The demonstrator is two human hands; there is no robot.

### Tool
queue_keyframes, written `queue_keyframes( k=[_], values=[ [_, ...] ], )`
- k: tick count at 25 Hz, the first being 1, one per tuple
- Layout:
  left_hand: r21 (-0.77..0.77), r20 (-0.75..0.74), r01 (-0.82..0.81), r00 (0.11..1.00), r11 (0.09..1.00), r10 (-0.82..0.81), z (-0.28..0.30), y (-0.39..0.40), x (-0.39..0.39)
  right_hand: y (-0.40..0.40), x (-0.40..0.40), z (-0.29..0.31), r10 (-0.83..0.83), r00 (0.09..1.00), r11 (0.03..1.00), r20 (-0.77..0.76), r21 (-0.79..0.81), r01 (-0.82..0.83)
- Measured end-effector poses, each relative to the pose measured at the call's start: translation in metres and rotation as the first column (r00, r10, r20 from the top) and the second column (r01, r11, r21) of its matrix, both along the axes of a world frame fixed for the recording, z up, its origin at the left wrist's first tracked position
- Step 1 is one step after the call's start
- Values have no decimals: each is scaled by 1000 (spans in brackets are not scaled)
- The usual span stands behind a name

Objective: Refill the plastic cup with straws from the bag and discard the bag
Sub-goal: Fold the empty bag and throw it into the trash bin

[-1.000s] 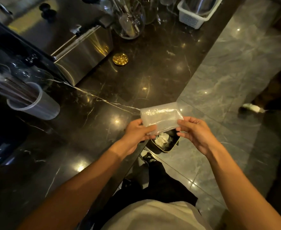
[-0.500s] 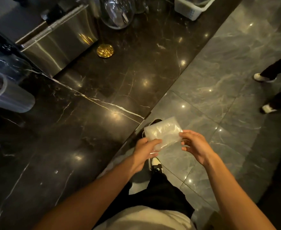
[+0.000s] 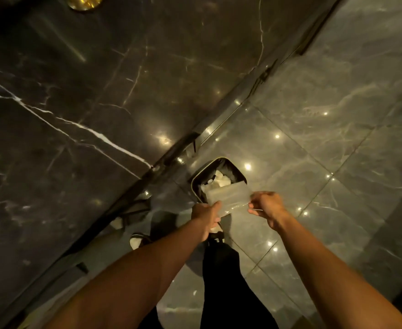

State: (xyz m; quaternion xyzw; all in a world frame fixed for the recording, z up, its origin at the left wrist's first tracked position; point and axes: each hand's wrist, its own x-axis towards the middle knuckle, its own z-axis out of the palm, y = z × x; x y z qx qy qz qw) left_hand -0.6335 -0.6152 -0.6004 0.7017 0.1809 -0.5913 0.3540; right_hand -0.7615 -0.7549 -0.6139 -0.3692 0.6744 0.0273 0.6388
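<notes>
A flattened clear plastic bag (image 3: 228, 197) is stretched between both hands, low over the floor. My left hand (image 3: 207, 216) pinches its near left corner and my right hand (image 3: 267, 206) pinches its right edge. Directly under the bag stands a small dark bin (image 3: 196, 184) with its top open and crumpled white paper inside. The plastic cup with straws is out of view.
The dark marble counter (image 3: 88, 103) fills the left half, its edge running diagonally down to the bin. A gold round lid (image 3: 83, 2) lies at the top of it. Glossy grey floor tiles (image 3: 326, 115) spread to the right. My dark trouser leg (image 3: 221, 269) and shoe sit below the hands.
The view has tilted down and the cup and steel machine have left the frame. Both hands have carried the bag off the counter edge and lowered it over the open bin.
</notes>
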Motion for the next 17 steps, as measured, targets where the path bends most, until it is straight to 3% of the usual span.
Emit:
queue_keyframes(
  k=[7, 11, 17],
  values=[
    [59, 7, -13, 1000, 998, 13, -103, -21, 9, -18, 17, -87, 48, 998, 999, -28, -15, -48],
    [110, 49, 147, 987, 983, -153, -144, -21, 13, -26, 24, -111, 51, 995, 999, -83, -11, -52],
    [140, 175, 291, 934, 946, -313, -110, -11, 17, -23, 31, -86, 162, 986, 987, -47, 5, -162]
  ],
)
